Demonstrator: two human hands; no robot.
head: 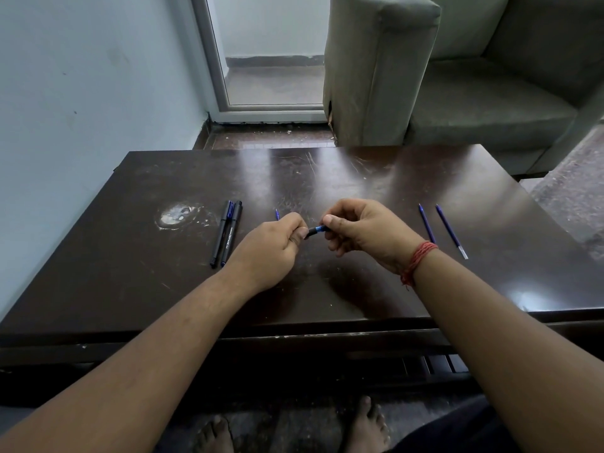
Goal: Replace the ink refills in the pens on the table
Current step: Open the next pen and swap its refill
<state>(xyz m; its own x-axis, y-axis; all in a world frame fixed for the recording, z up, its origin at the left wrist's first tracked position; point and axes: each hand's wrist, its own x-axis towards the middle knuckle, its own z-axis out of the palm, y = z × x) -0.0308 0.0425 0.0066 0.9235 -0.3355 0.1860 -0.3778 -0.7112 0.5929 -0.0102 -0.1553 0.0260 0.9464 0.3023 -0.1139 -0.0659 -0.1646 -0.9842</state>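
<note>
Both hands hold one pen (pixel 316 230) above the middle of the dark table (pixel 359 289). My left hand (pixel 271 250) grips its black barrel in a fist, and a thin blue refill tip (pixel 277 214) sticks out past the far side of that fist. My right hand (pixel 362 230) pinches the pen's blue end between thumb and fingers. Two black capped pens (pixel 226 233) lie side by side to the left. Two loose blue refills (pixel 427 223) (pixel 451 231) lie to the right.
A pale worn patch (pixel 178 215) marks the table's left side. A grey sofa (pixel 457 93) stands beyond the far edge, a glass door (pixel 271 60) behind it to the left. My bare feet (pixel 294 426) show under the near edge.
</note>
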